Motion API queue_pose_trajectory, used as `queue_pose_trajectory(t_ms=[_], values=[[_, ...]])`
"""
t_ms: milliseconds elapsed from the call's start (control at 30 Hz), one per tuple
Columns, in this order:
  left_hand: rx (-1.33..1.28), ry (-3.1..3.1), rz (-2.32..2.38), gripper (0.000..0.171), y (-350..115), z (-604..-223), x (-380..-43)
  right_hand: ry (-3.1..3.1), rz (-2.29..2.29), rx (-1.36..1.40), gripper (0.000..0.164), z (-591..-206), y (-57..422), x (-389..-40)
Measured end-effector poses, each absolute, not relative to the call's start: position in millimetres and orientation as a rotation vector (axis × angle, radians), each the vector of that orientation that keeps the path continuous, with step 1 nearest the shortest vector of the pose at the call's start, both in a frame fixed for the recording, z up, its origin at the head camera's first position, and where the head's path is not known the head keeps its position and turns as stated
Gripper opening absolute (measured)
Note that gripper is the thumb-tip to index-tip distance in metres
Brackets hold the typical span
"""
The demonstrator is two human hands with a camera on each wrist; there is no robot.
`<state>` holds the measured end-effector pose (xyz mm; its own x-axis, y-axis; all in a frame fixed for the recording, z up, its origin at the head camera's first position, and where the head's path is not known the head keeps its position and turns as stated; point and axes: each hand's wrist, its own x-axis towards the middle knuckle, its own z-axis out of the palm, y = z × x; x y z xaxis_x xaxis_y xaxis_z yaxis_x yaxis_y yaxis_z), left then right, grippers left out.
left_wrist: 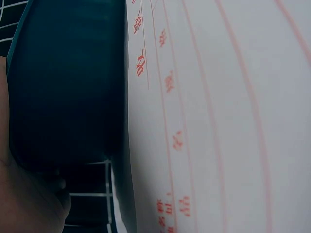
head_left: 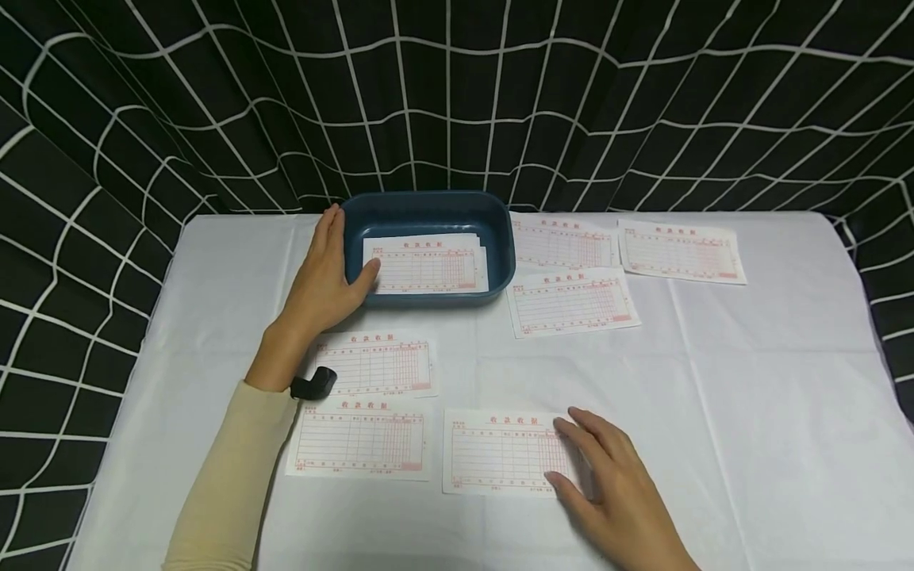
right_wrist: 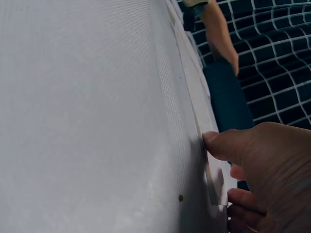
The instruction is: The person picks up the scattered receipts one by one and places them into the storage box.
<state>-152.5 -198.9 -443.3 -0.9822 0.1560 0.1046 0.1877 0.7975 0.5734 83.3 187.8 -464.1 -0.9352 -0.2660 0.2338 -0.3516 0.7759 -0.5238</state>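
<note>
My left hand (head_left: 324, 274) grips the near left corner of a dark blue plastic tub (head_left: 428, 300), fingers along its left side and thumb reaching over the rim. Inside the tub lies a small stack of white receipt slips (head_left: 421, 266) printed in red, which the thumb tip overlaps. At the front, my right hand (head_left: 617, 484) is over the right end of another receipt slip (head_left: 500, 452), fingers and thumb apart. In the right wrist view the thumb (right_wrist: 228, 144) is right at the edge of paper.
Two slips, an upper slip (head_left: 371, 365) and a lower slip (head_left: 357, 444), lie by the left forearm. Right of the tub are a back slip (head_left: 564, 242), a front slip (head_left: 571, 303) and a farther slip (head_left: 681, 251). A black gridded curtain (head_left: 457, 95) stands behind the white-covered table (head_left: 750, 412).
</note>
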Motion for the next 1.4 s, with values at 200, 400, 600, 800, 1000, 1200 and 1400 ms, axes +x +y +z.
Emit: queue_pose_trajectory(t_ms=[200, 400, 600, 800, 1000, 1200, 1400], values=[[-0.272, -2.923, -0.953, 0.092, -201, -442, -153, -2.854, 0.85, 0.442, 0.07, -461, 183, 85], [-0.284, -2.935, -0.965, 0.091, -202, -444, -154, -2.868, 0.849, 0.37, 0.076, -460, 177, 91], [-0.267, -2.937, -0.951, 0.09, -201, -443, -153, -2.768, 0.898, 0.302, 0.064, -464, 171, 94], [-0.264, -2.94, -0.96, 0.09, -199, -443, -153, -2.704, 0.931, 0.234, 0.041, -461, 168, 94], [-0.278, -2.934, -0.967, 0.091, -199, -444, -152, -2.709, 0.976, 0.198, 0.033, -456, 174, 91], [-0.279, -2.946, -0.954, 0.091, -201, -443, -148, -2.713, 1.05, 0.211, 0.032, -456, 173, 92], [-0.281, -2.937, -0.966, 0.091, -198, -442, -151, -2.687, 1.118, 0.203, 0.028, -454, 176, 88]])
